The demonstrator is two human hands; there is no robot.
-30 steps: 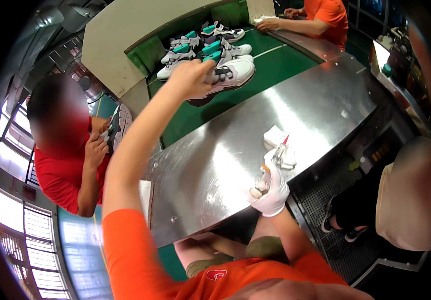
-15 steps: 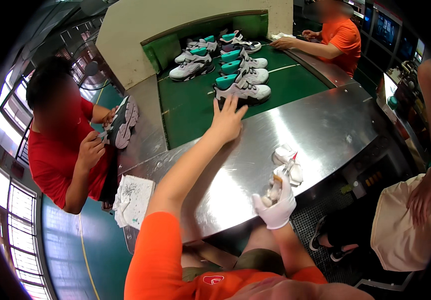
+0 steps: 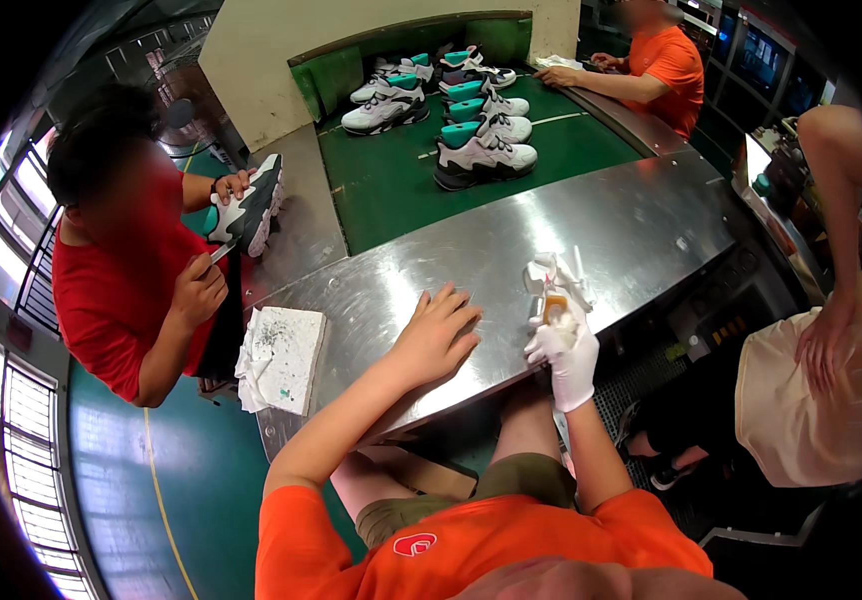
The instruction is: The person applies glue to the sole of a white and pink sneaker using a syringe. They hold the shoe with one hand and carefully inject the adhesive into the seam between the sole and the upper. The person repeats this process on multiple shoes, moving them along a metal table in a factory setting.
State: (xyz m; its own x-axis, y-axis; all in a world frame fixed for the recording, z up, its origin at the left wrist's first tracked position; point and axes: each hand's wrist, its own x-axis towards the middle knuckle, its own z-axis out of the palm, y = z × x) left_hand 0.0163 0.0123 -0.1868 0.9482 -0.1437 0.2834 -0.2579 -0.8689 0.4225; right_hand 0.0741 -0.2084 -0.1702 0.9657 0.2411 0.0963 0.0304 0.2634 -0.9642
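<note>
My bare left hand (image 3: 438,335) hovers over or rests on the steel tabletop (image 3: 391,285), fingers spread and holding nothing. Farther off, the nearest sneaker (image 3: 488,163), white and grey with a dark sole and teal insert, sits on a green belt. My right hand (image 3: 566,352) wears a white glove near the table's front edge. Its fingers curl around a small whitish item with an amber part (image 3: 555,306), whose kind I cannot make out. Just beyond lies a crumpled white cloth (image 3: 543,270) with a thin white stick (image 3: 579,262) beside it.
Several more sneakers (image 3: 387,108) stand on the green belt (image 3: 381,205). A stained white block (image 3: 291,360) lies at the table's left end. At left a co-worker in red (image 3: 121,300) holds a shoe (image 3: 251,205); others are at far right and right.
My left hand has drawn back from the nearest sneaker to the steel tabletop. My right hand has shifted slightly farther over the table. The co-worker at left has tilted the shoe.
</note>
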